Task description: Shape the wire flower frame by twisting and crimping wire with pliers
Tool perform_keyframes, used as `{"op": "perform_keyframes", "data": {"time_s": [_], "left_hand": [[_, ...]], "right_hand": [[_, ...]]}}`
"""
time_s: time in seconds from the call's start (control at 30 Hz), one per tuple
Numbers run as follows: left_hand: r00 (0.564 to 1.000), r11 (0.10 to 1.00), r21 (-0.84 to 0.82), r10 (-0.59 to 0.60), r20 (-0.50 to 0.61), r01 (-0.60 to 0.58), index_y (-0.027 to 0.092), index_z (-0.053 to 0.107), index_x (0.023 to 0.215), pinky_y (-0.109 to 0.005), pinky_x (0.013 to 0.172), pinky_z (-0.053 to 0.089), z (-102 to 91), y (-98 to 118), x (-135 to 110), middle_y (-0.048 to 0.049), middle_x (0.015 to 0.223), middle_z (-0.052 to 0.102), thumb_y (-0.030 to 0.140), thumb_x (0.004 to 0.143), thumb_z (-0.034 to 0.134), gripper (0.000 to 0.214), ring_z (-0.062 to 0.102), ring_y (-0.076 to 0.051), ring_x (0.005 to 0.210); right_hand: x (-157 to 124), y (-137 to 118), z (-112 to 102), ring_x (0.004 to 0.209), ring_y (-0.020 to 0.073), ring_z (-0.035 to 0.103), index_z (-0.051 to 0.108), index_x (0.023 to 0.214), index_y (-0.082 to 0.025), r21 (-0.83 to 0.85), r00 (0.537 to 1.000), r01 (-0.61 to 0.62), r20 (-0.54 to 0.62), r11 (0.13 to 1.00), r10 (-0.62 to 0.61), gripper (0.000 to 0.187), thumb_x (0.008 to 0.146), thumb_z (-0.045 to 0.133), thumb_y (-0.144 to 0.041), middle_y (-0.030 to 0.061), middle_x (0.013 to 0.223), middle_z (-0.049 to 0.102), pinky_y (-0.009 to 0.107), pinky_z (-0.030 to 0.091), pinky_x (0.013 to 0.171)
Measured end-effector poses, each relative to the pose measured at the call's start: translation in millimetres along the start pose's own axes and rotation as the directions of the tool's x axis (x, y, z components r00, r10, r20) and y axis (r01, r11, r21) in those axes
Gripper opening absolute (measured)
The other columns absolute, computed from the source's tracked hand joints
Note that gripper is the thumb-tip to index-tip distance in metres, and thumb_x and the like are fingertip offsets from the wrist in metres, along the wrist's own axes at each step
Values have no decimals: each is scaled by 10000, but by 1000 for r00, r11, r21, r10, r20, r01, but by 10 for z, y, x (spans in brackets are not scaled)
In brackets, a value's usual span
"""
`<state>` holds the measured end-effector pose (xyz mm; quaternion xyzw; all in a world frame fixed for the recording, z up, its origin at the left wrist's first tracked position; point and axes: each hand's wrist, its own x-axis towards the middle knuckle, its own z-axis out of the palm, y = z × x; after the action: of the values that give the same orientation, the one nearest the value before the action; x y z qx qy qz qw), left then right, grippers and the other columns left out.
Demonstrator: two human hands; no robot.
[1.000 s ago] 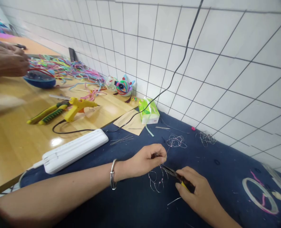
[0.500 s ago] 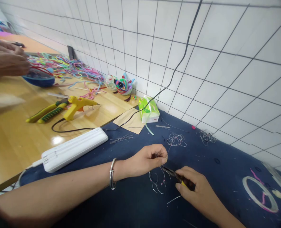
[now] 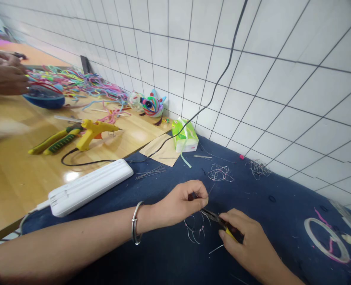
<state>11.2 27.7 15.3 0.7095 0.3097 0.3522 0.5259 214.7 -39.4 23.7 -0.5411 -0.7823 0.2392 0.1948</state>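
My left hand (image 3: 185, 202) is closed, its thumb and fingers pinching a thin wire (image 3: 211, 189) whose end sticks out above the fingertips. In my right hand (image 3: 246, 237) are pliers (image 3: 212, 215) with dark jaws and a yellow-marked handle. Their jaw tips reach the left fingertips; what lies between them is too small to make out. Just below the jaws a looped wire piece with small pink beads (image 3: 194, 228) rests or hangs over the dark blue cloth (image 3: 163, 253); I cannot tell which. A silver bracelet (image 3: 135, 223) circles my left wrist.
Behind my hands lie a wire bundle (image 3: 221, 173), a tangled wire heap (image 3: 260, 168) and a tissue pack (image 3: 185, 136). Leftward are a power strip (image 3: 90, 188), a yellow glue gun (image 3: 93, 132) and larger pliers (image 3: 56, 140). Another person's hands (image 3: 4, 73) work beside a blue bowl (image 3: 44, 97).
The view has shifted slightly. The pliers' jaws look a little more apart than before, still at my left fingertips. Both hands keep nearly the same place.
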Motion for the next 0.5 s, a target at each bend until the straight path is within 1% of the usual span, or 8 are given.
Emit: {"op": "perform_keyframes", "data": {"time_s": [0.1, 0.33, 0.5], "left_hand": [[1000, 999, -31, -23, 6, 23, 142, 516, 728, -202, 591, 352, 14, -4, -7, 15, 701, 479, 141, 793, 503, 66, 415, -80, 630], [998, 994, -100, -47, 30, 49, 135, 503, 730, -211, 581, 323, 31, 4, -19, 29, 662, 444, 140, 804, 494, 74, 380, -77, 610], [999, 994, -104, -44, 30, 47, 134, 494, 737, -212, 588, 323, 35, -2, -34, 29, 668, 444, 137, 806, 491, 70, 378, -77, 615]], "right_hand": [[-13, 0, 9, 632, 110, 525, 589, 859, -226, -23, 1000, 5, -7, 1000, -5, 169, 744, 481, -166, -19, 729, 547, 226, 429, 580], [-11, -15, -7, 637, 119, 512, 573, 792, -218, -54, 999, -7, 40, 998, 9, 131, 785, 450, -172, -13, 712, 528, 248, 412, 590], [-3, -8, -5, 660, 122, 519, 574, 835, -211, -30, 999, 8, 48, 1000, -6, 152, 810, 428, -177, -4, 736, 535, 255, 413, 616]]}}
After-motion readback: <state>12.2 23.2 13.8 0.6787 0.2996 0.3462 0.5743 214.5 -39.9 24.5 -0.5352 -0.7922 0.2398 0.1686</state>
